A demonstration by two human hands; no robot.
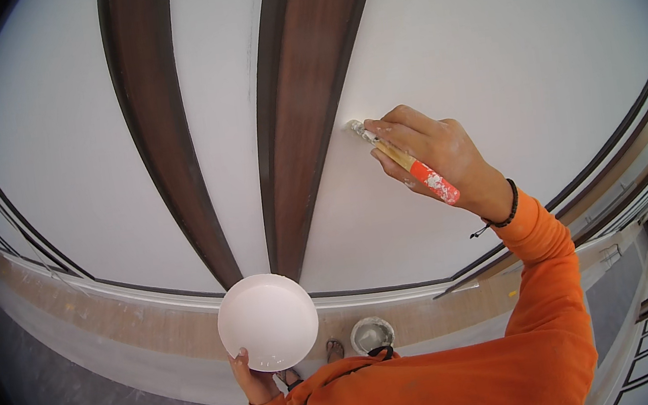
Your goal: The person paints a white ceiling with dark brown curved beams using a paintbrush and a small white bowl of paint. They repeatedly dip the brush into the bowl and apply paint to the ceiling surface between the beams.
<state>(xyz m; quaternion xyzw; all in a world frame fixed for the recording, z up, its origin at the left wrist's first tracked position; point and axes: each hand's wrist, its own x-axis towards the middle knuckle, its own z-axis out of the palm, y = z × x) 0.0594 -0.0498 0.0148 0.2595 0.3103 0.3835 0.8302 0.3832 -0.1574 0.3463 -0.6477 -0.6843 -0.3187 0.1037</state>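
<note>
My right hand [435, 152] is closed around a paintbrush [420, 172] with a wooden handle and a red, paint-spattered end. The bristles touch or almost touch the white wall panel [482, 37], close to the edge of a dark brown wood strip [317, 82]. White paint specks mark my fingers. Lower down, my left hand [254, 379] grips the rim of a round white bowl [267, 321], with the thumb over its edge. The bowl's inside looks white all over; how much paint it holds, I cannot tell.
A second dark wood strip [154, 102] runs up the wall to the left. A white-smeared bucket [372, 334] stands on the floor near my feet. Grey covering [80, 386] lies over part of the wood-look floor. Dark trim [383, 287] borders the wall's bottom.
</note>
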